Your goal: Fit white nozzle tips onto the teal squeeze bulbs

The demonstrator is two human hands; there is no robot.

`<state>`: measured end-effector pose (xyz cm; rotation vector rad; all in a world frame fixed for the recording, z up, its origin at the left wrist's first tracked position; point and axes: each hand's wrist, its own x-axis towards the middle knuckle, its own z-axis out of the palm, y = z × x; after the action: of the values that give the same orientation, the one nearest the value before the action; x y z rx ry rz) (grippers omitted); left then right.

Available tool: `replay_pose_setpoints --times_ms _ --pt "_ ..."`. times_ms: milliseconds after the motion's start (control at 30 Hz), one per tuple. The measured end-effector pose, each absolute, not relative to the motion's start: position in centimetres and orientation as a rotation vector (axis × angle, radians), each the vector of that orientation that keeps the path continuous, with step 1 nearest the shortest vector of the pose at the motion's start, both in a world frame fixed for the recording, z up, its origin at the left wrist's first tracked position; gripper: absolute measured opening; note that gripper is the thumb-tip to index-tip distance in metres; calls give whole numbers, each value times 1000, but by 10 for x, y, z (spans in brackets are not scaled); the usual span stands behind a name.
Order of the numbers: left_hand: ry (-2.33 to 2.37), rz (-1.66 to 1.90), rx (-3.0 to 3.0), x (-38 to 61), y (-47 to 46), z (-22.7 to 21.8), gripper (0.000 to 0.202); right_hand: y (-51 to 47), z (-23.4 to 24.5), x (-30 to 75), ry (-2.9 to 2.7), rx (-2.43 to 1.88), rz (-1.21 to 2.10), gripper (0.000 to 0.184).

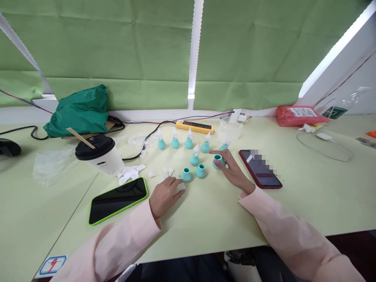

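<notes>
My right hand (pixel 232 170) grips a small teal rubber bulb (pixel 217 159) between thumb and fingers, low over the table. My left hand (pixel 166 194) rests on the table with fingers closed on a small clear white tip (pixel 180 186). Right beside it stand two open teal bulbs without tips (pixel 186 174) (pixel 200 170). Several teal bulbs fitted with white tips stand in a row behind (pixel 188 140), with one more in front of it (pixel 194 156). A few loose white tips (pixel 168 171) lie left of the open bulbs.
A phone in a green case (pixel 117 199) lies at the left, a red phone (pixel 260 169) at the right. A white cup with a black lid (pixel 100 154), a green bag (pixel 79 111), a yellow power strip (pixel 195 126), cables and a red packet (pixel 299 115) stand further back.
</notes>
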<state>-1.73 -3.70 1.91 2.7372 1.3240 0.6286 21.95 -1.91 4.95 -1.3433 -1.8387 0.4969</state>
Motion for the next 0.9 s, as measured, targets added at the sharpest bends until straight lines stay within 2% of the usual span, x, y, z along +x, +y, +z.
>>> replay_pose_setpoints --times_ms 200,333,433,633,767,900 --pt "1277 490 2952 -21 -35 24 22 2 21 226 -1791 -1438 554 28" --pt "1217 259 3002 -23 -35 28 20 5 16 224 -1793 -1399 576 25" --pt "1232 228 3019 -22 -34 28 20 8 15 225 -1782 -1400 557 27" --pt "1278 53 3001 -21 -34 28 19 9 25 221 -1920 -1545 254 24" --pt "1246 62 3023 -22 -34 26 24 15 38 206 -1879 -1619 14 37" --pt "1221 98 3046 -23 -34 22 28 30 48 188 -1935 -1690 60 40"
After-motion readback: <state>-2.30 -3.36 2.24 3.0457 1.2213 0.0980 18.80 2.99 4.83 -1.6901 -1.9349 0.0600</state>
